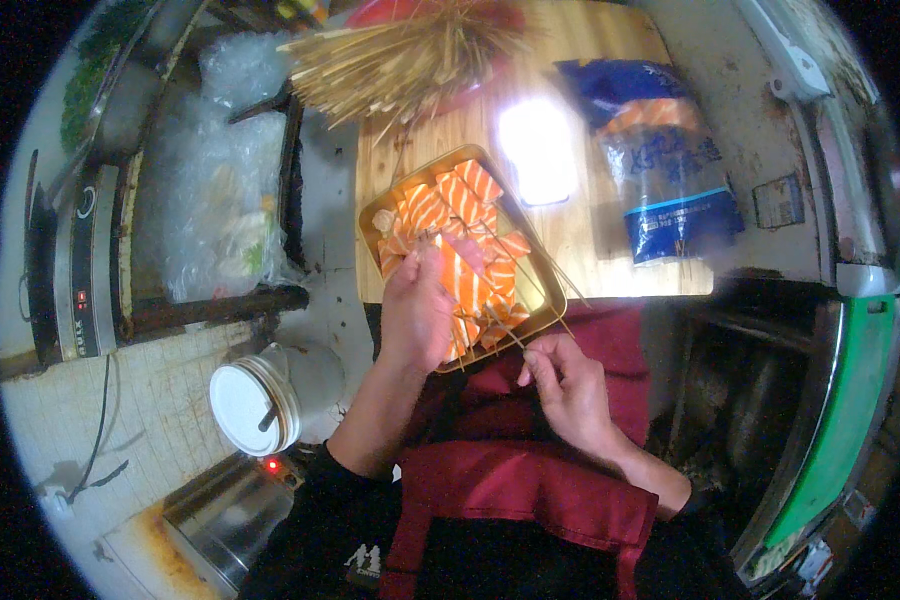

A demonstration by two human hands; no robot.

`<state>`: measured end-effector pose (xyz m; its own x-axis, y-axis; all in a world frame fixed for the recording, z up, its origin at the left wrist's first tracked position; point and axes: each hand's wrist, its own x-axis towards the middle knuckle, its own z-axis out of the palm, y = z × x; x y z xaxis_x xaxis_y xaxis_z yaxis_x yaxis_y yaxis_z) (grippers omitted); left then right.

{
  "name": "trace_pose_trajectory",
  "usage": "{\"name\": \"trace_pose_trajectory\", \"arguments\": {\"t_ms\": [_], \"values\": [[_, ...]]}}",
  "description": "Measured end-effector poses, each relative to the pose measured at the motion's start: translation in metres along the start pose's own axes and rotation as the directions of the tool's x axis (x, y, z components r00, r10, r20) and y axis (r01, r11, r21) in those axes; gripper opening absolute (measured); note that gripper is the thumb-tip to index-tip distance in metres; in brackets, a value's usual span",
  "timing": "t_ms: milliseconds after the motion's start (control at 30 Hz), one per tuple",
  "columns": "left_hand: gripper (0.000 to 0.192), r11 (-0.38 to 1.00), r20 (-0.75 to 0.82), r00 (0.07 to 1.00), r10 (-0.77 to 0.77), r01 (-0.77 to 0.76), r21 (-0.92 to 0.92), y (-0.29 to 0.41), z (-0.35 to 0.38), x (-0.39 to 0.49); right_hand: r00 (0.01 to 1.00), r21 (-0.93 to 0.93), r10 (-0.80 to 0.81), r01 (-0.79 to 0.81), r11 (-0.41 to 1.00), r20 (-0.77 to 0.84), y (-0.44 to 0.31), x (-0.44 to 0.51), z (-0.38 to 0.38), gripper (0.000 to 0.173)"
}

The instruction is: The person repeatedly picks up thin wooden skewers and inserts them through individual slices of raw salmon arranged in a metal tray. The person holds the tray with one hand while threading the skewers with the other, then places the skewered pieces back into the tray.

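Observation:
A rectangular metal tray at the wooden board's near edge holds orange pieces with white stripes, which look like salmon or imitation salmon, several of them on thin skewers. My left hand is over the tray, its fingers closed on a striped orange piece. My right hand, just off the tray's near corner, pinches the end of a thin wooden skewer between thumb and fingers. That skewer slants up and left towards the piece in my left hand; whether its tip is inside the piece is hidden.
Beyond the tray, a big bundle of wooden skewers lies in a red container. A blue and clear plastic package lies on the board's right side. Left are plastic bags and a lidded white bucket; a green-fronted appliance stands right.

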<state>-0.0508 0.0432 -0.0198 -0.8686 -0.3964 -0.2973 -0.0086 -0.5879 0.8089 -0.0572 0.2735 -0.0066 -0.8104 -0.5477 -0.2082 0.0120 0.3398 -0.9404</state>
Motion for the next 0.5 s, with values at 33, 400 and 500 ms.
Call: {"name": "trace_pose_trajectory", "arguments": {"t_ms": [33,400,500], "values": [[0.031,0.999,-0.029,0.999,-0.022,0.021,-0.046,-0.003,0.0,-0.001,1.0,0.006,-0.004,0.004,1.0,-0.002,0.001,0.0,0.001,0.01],[0.035,0.981,0.043,0.994,-0.095,0.101,-0.163,-0.019,-0.008,-0.009,0.998,0.08,0.051,-0.052,0.995,0.022,-0.001,0.0,0.003,0.01],[0.033,0.99,0.149,0.987,-0.055,0.074,-0.124,-0.022,-0.007,-0.011,0.999,0.067,0.032,-0.033,0.997,0.015,-0.002,-0.001,0.003,0.01]]}}
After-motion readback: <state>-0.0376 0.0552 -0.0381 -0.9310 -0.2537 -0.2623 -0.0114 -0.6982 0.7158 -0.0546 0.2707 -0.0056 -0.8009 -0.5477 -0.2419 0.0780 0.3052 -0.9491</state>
